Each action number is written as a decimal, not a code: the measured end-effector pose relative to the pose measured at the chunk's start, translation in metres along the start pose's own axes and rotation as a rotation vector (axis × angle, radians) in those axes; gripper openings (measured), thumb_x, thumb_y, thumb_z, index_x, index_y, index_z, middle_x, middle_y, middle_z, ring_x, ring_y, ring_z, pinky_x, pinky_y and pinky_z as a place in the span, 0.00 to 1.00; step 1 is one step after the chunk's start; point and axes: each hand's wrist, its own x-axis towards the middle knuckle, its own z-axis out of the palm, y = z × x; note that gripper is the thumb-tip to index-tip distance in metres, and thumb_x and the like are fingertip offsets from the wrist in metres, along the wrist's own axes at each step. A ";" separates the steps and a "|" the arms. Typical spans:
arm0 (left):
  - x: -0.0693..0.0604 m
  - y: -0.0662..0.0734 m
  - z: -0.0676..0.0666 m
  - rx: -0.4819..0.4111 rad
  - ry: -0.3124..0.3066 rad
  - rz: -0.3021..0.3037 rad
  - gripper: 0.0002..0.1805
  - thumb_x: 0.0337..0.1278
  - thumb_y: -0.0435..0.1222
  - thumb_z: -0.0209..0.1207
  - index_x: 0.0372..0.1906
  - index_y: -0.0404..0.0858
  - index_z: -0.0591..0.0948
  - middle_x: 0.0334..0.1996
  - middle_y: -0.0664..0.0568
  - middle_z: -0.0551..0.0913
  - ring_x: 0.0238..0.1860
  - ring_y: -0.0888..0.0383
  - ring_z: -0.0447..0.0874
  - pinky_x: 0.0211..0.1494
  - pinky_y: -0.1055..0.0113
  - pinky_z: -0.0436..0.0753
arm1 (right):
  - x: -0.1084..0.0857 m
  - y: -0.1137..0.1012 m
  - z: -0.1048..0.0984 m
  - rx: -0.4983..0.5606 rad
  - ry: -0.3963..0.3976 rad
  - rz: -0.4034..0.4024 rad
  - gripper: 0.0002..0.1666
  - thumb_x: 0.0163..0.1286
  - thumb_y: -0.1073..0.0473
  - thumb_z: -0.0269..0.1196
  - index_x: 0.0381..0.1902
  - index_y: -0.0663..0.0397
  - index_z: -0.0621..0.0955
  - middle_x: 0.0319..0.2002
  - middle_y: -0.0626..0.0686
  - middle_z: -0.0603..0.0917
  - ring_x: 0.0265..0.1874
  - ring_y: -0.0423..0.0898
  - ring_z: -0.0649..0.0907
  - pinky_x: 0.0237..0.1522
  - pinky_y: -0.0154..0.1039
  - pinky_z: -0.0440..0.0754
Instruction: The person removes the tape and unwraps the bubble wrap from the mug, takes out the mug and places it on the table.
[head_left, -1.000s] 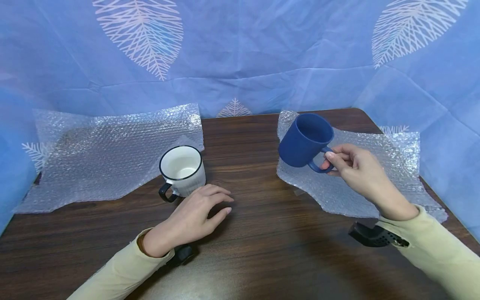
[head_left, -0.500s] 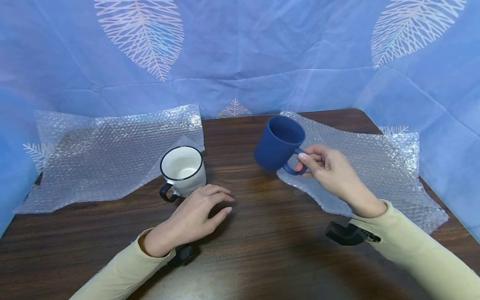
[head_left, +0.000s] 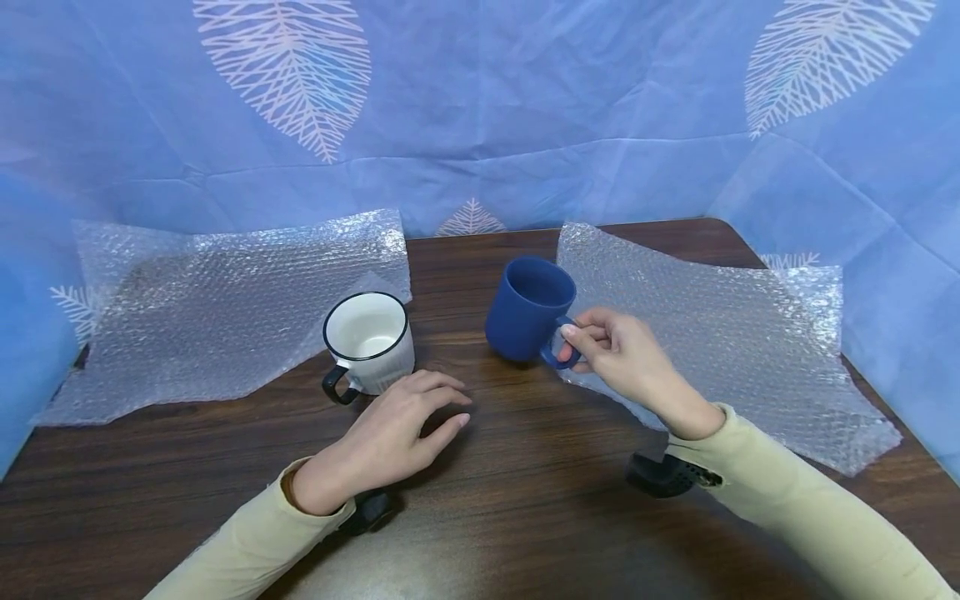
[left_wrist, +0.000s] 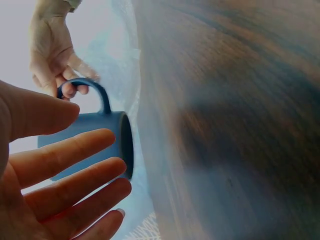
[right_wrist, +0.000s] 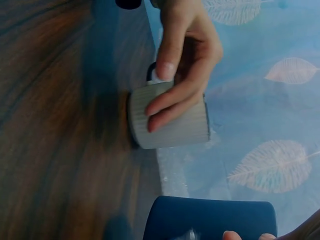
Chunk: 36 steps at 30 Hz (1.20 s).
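My right hand point(head_left: 626, 354) pinches the handle of a blue mug point(head_left: 528, 310) between thumb and fingers. Its mouth faces up, with the body leaning slightly, low over the bare wood right of centre; whether the base touches is hard to tell. In the right wrist view only part of the blue mug point(right_wrist: 210, 217) shows, at the bottom edge. My left hand point(head_left: 390, 429) lies with loose, spread fingers and holds nothing. Just behind it stands a white ribbed mug point(head_left: 367, 337) with a black rim and black handle, upright and partly covered by the fingers.
One sheet of bubble wrap point(head_left: 225, 308) spreads over the left back of the dark wooden table point(head_left: 480, 517), and a second sheet of bubble wrap point(head_left: 720, 350) covers the right side. A blue curtain point(head_left: 480, 100) with white leaf prints hangs behind.
My right hand has carried the blue mug leftward and down, from over the right bubble wrap to the bare wood beside it. The left hand and white mug stay in place.
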 end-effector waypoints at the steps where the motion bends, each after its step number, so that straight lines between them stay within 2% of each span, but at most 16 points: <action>1: 0.000 0.000 0.000 -0.001 0.000 0.000 0.11 0.62 0.41 0.60 0.45 0.41 0.84 0.50 0.51 0.82 0.53 0.56 0.79 0.54 0.59 0.79 | 0.000 0.001 0.002 -0.001 -0.001 -0.003 0.18 0.75 0.55 0.53 0.45 0.68 0.77 0.32 0.58 0.86 0.33 0.50 0.88 0.39 0.43 0.85; 9: -0.002 -0.001 0.001 -0.007 -0.003 -0.008 0.11 0.61 0.40 0.61 0.45 0.41 0.84 0.50 0.50 0.82 0.53 0.56 0.79 0.53 0.59 0.79 | -0.001 0.011 0.010 -0.017 -0.006 0.013 0.19 0.75 0.54 0.54 0.45 0.69 0.77 0.32 0.57 0.86 0.32 0.50 0.88 0.37 0.43 0.85; 16: -0.001 0.000 0.003 -0.015 -0.012 -0.006 0.11 0.62 0.41 0.60 0.45 0.41 0.84 0.50 0.50 0.82 0.53 0.56 0.79 0.53 0.59 0.79 | -0.002 0.011 0.016 -0.106 0.029 -0.008 0.17 0.73 0.52 0.56 0.41 0.64 0.78 0.30 0.53 0.87 0.30 0.46 0.87 0.34 0.40 0.83; 24: -0.001 -0.002 0.005 -0.012 -0.010 -0.011 0.11 0.62 0.41 0.60 0.45 0.41 0.84 0.50 0.50 0.82 0.52 0.56 0.79 0.53 0.60 0.79 | 0.000 0.008 0.017 -0.120 0.023 0.000 0.18 0.73 0.51 0.56 0.42 0.63 0.78 0.30 0.52 0.87 0.28 0.44 0.86 0.32 0.39 0.81; 32: -0.001 -0.003 0.007 -0.010 0.000 0.012 0.10 0.60 0.38 0.61 0.44 0.39 0.84 0.50 0.49 0.82 0.51 0.55 0.79 0.52 0.59 0.79 | 0.003 0.010 0.019 -0.125 0.019 0.013 0.17 0.73 0.51 0.56 0.41 0.62 0.79 0.31 0.52 0.87 0.28 0.43 0.85 0.31 0.37 0.79; 36: 0.000 -0.004 0.007 -0.025 -0.012 -0.002 0.10 0.61 0.39 0.61 0.44 0.39 0.85 0.50 0.50 0.82 0.52 0.55 0.79 0.52 0.59 0.79 | 0.004 0.010 0.017 -0.122 0.011 0.024 0.18 0.73 0.50 0.56 0.42 0.62 0.79 0.31 0.51 0.88 0.29 0.43 0.85 0.33 0.38 0.80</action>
